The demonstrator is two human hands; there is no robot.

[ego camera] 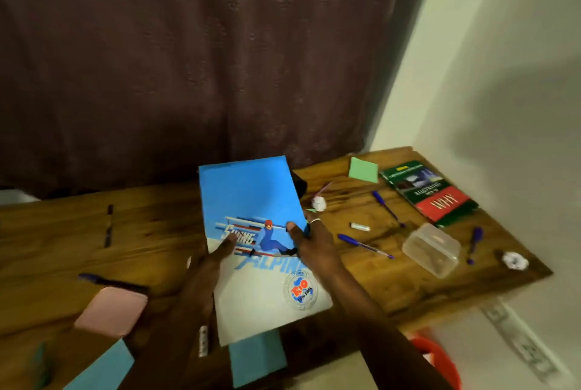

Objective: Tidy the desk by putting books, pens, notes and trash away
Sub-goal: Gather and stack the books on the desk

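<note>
I hold a blue and white notebook [251, 201] with a skier on its cover, lifted over the middle of the wooden desk [157, 232]. My left hand [217, 256] grips its left edge and my right hand [311, 241] grips its right edge, thumbs on the cover. A green and red book [429, 191] lies at the far right. Blue pens lie on the desk, one [364, 245] just right of my right hand, another [387, 207] farther back, a third [474, 243] near the right edge. A green note pad [363, 170] sits at the back. Crumpled paper [319, 203] lies behind my right hand.
A clear plastic box [432, 249] lies on the right, a second paper ball [515, 261] beyond it. A pink pad [111, 311] and blue sheets [257, 359] sit at the front. A red bin [437, 355] stands below the desk's right corner. A dark curtain hangs behind.
</note>
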